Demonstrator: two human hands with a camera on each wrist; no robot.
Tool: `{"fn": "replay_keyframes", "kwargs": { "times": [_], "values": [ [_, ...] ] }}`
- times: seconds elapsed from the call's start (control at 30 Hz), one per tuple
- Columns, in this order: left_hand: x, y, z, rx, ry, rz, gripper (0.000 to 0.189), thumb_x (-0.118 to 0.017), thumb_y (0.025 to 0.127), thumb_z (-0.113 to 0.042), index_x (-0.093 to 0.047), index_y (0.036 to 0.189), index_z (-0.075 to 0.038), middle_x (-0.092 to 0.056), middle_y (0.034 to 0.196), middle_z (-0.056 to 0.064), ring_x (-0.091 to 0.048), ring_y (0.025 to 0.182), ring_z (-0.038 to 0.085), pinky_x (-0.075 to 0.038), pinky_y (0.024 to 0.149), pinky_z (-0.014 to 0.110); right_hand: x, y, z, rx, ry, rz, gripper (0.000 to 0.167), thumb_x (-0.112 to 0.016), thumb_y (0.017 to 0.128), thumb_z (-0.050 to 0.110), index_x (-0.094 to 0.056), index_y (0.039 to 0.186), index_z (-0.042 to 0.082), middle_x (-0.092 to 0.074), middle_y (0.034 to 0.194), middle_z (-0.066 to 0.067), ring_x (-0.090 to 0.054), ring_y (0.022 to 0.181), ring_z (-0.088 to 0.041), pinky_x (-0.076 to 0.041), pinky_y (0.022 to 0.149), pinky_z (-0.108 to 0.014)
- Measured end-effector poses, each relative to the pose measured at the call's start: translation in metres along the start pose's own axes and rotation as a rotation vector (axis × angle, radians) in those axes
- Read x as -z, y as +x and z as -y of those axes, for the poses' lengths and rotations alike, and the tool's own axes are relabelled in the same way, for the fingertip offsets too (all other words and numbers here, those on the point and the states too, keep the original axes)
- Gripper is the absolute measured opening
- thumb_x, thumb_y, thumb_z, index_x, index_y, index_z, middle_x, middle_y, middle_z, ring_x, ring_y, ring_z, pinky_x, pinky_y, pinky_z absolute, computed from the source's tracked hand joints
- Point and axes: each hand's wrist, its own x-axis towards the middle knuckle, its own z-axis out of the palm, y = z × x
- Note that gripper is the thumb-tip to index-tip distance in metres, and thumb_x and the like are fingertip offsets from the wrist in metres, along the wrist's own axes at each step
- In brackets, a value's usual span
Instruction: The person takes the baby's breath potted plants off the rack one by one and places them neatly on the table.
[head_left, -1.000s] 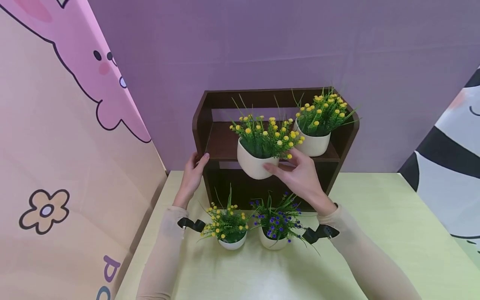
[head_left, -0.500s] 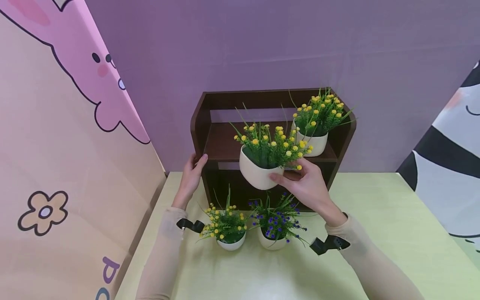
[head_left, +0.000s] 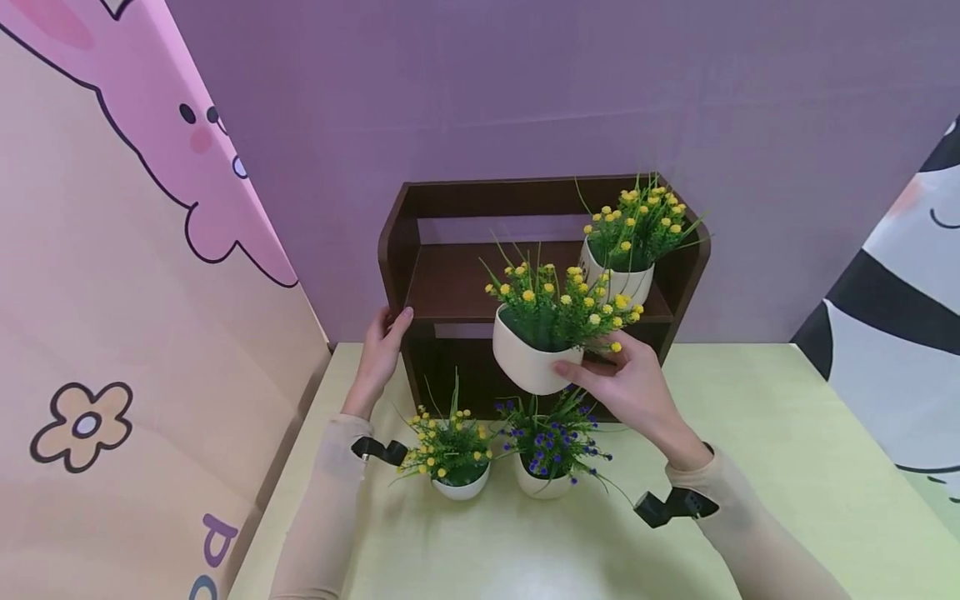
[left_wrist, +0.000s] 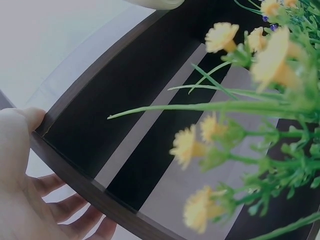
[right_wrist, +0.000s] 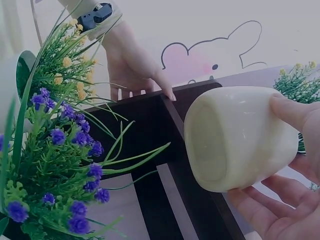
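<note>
My right hand [head_left: 630,379] grips a white flowerpot [head_left: 534,360] of yellow flowers by its right side, thumb in front. The pot is held in the air before the dark brown shelf [head_left: 465,283], and its base [right_wrist: 207,140] faces the right wrist camera. My left hand [head_left: 381,354] holds the left side panel of the shelf, thumb at the front edge; in the left wrist view its fingers [left_wrist: 70,207] reach behind that panel. Another white pot [head_left: 637,285] with yellow flowers stands on the upper board at the right.
In front of the shelf, on the pale table [head_left: 480,550], stand a pot of yellow flowers [head_left: 461,490] and a pot of purple-blue flowers [head_left: 542,483]. A purple backdrop [head_left: 480,83] rises behind. A printed cartoon panel [head_left: 112,250] borders the left side.
My right hand has moved the held pot down, to the right and back toward me, away from the upper board. The left hand keeps its hold on the shelf side.
</note>
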Motion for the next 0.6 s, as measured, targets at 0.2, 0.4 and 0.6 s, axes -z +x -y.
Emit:
{"fn": "replay_keyframes", "kwargs": {
  "times": [0.2,0.4,0.6],
  "values": [
    [0.000,-0.001,0.000,-0.003,-0.007,0.004,0.060,-0.052,0.112,-0.043,-0.043,0.156,-0.004,-0.050,0.156,0.021,-0.046,0.150,0.038,-0.039,0.124,0.057,0.004,-0.007,-0.005,-0.025,-0.018,-0.015,0.051,-0.087,0.091,0.020,-0.066,0.135,0.005,-0.071,0.128,-0.017,-0.076,0.100,0.002,-0.061,0.086,-0.019],
    [0.001,-0.001,0.000,-0.002,-0.012,0.000,0.059,-0.052,0.112,-0.039,-0.041,0.157,-0.002,-0.049,0.156,0.023,-0.045,0.151,0.039,-0.037,0.125,0.057,0.010,-0.013,-0.009,-0.026,-0.043,-0.042,0.049,-0.086,0.092,0.020,-0.066,0.135,0.005,-0.074,0.124,-0.004,-0.074,0.100,0.005,-0.060,0.087,-0.016],
    [-0.001,-0.003,0.000,0.012,-0.018,-0.004,0.064,-0.052,0.112,-0.042,-0.037,0.161,-0.004,-0.046,0.161,0.021,-0.042,0.154,0.037,-0.035,0.128,0.055,0.020,-0.022,-0.018,-0.015,-0.062,-0.093,0.044,-0.086,0.092,0.016,-0.068,0.130,0.003,-0.069,0.112,0.021,-0.074,0.096,0.007,-0.059,0.084,-0.013]
  ]
}}
